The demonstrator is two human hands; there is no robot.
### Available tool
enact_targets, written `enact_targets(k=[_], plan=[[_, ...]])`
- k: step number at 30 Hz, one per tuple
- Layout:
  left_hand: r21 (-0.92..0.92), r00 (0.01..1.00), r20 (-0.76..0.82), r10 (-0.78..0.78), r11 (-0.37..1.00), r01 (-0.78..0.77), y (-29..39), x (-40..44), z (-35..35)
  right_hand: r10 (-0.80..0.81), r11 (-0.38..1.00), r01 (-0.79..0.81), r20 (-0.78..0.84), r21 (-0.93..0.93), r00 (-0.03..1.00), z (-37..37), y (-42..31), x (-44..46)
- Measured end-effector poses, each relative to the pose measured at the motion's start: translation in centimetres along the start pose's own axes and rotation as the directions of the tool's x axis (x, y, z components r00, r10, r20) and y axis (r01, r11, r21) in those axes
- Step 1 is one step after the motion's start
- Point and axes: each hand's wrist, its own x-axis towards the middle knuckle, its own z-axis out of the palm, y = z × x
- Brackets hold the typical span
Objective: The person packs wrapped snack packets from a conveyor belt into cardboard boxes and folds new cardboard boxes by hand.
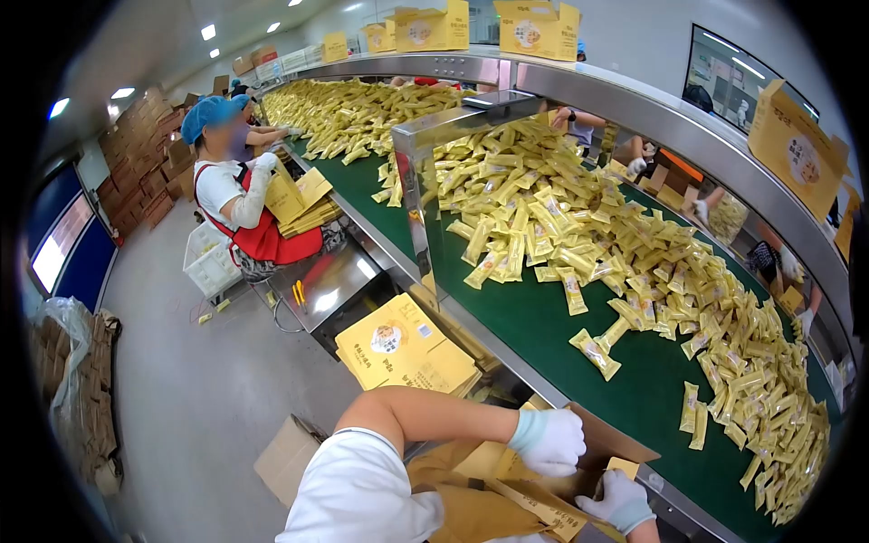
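Note:
At the bottom right, my left hand (552,442), in a white glove, is curled closed over an opened cardboard carton (611,438) beside the belt. What its fingers hold, if anything, is hidden. My right hand (620,500), also gloved, grips the carton's near right side, its fingers bent over the edge. A small yellow flap (622,467) stands up between the hands. Yellow printed cardboard (550,512) lies just below them. The green conveyor belt (543,339) beyond carries a heap of yellow wrapped snack packets (634,262).
Flattened yellow boxes (403,344) are stacked to the left, near a metal table (335,290) with an orange-handled tool (299,291). A co-worker (226,190) in a blue cap holds yellow boxes farther along. A metal frame (418,208) spans the belt; other people's hands work across it.

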Motion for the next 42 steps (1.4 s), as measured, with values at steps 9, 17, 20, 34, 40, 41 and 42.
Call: enact_targets(k=[9,17,20,34,40,41,42], plan=[[-0.024,0.808,0.577,-0.12,0.986,0.164,1.2,2.2,3.6,-0.285,0.816,0.314,-0.134,0.485,0.949,-1.0,0.9,-3.5],[0.416,0.885,-0.465,-0.029,0.875,0.247,0.4,3.6,1.9,0.303,0.732,0.163,-0.53,0.662,0.792,3.6,0.0,-2.9],[0.117,0.864,-0.082,-0.496,0.856,0.503,-0.5,2.6,2.8,0.237,0.887,0.13,-0.68,0.442,0.694,4.3,-0.5,-2.1],[0.213,0.701,0.546,-0.459,0.885,0.413,5.3,4.3,-0.4,0.369,0.254,0.338,-0.414,0.906,0.832,9.7,4.6,-0.6],[-0.137,0.697,0.254,-0.671,0.689,0.712,0.7,3.0,-1.5,0.778,-0.202,0.358,-0.073,0.912,0.624,14.6,11.2,-1.4],[-0.23,0.691,0.153,-0.706,0.655,0.72,-0.5,2.1,-0.9,0.784,-0.17,0.217,-0.001,0.961,0.621,14.7,11.1,-1.3],[-0.416,0.707,0.101,-0.7,0.615,0.67,-1.3,1.3,0.3,0.744,-0.158,0.249,-0.051,0.956,0.667,14.6,9.4,-1.5]])
